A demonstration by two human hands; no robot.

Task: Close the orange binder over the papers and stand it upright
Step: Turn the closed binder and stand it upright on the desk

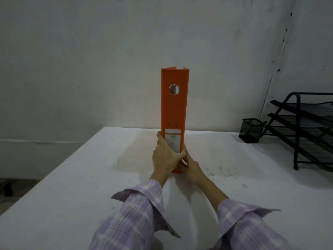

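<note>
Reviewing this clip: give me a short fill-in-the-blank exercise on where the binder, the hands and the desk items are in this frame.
1. The orange binder stands ____ on the white table, spine toward the camera.
2. The left hand and right hand both grip the binder near its ____ end.
3. The round hole sits in the ____ half of the spine.
4. The black mesh pen cup stands to the ____ of the black paper tray rack.

Missing words: upright; bottom; upper; left

A white tabletop (72, 204) carries the closed orange binder (174, 109), standing upright near its middle. At the far right sit a black mesh cup (251, 130) and, beside it, a black tray rack (306, 130).
</note>
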